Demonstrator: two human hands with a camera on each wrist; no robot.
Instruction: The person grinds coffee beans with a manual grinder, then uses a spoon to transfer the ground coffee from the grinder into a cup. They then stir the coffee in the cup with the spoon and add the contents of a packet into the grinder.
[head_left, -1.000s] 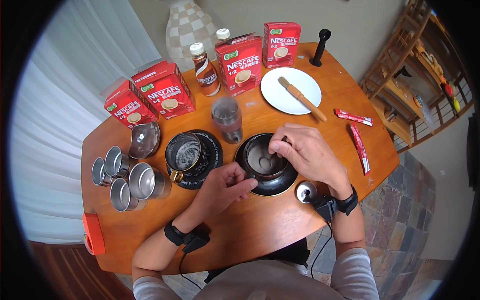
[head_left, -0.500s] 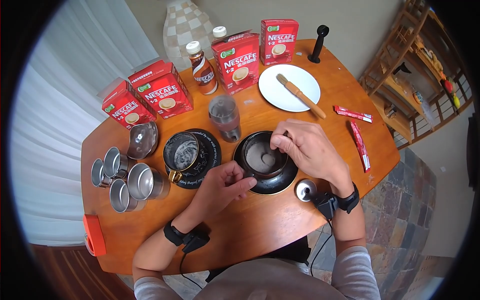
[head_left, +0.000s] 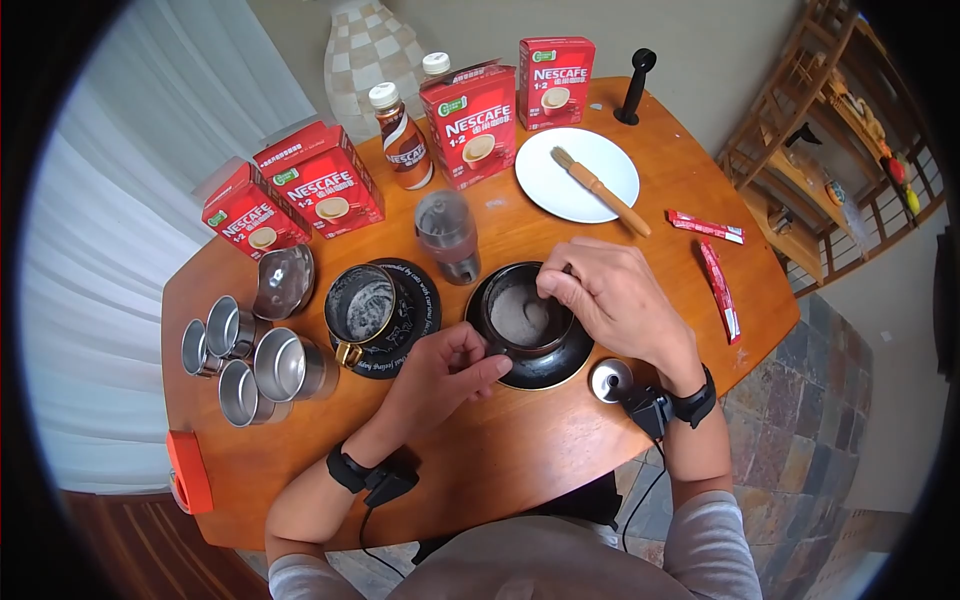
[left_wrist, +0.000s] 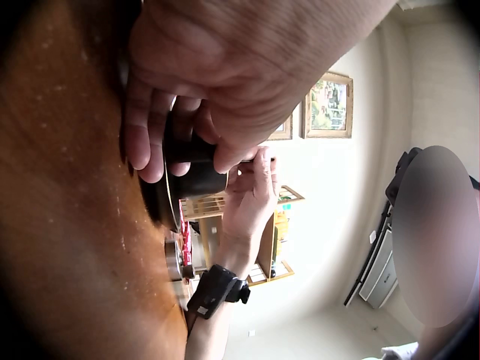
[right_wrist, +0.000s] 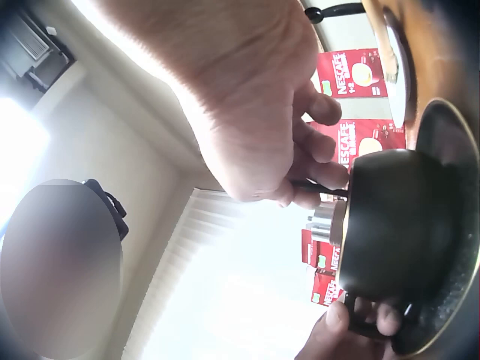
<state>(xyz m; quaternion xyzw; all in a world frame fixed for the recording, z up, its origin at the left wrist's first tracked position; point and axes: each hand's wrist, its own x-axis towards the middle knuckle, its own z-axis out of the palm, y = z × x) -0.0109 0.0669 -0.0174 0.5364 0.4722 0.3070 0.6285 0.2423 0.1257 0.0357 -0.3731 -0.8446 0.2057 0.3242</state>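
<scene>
A black cup [right_wrist: 397, 225] with a gold rim stands on a black saucer [head_left: 550, 376] in front of me, with greyish liquid inside. My left hand [head_left: 440, 372] pinches the cup's handle between thumb and fingers, on the near left side. From above, my right hand [head_left: 622, 302] holds a dark spoon [right_wrist: 324, 190] by its thin handle. The spoon's round bowl sits in the liquid, while my right fingers partly cover the cup's far right rim. A small metal funnel-like piece [head_left: 611, 381] lies by the right wrist.
Left of the cup stands a second black cup [head_left: 360, 303] on a saucer. A tumbler [head_left: 447, 235] is behind; several metal cups [head_left: 290, 364] stand left. Red Nescafe boxes [head_left: 470, 130] line the back. A brush [head_left: 603, 192] lies on a white plate [head_left: 545, 195], red sachets [head_left: 719, 290] to the right.
The spoon's bowl has shifted toward the right within the liquid. My left hand keeps its hold on the cup handle, and the whole head view has tilted slightly.
</scene>
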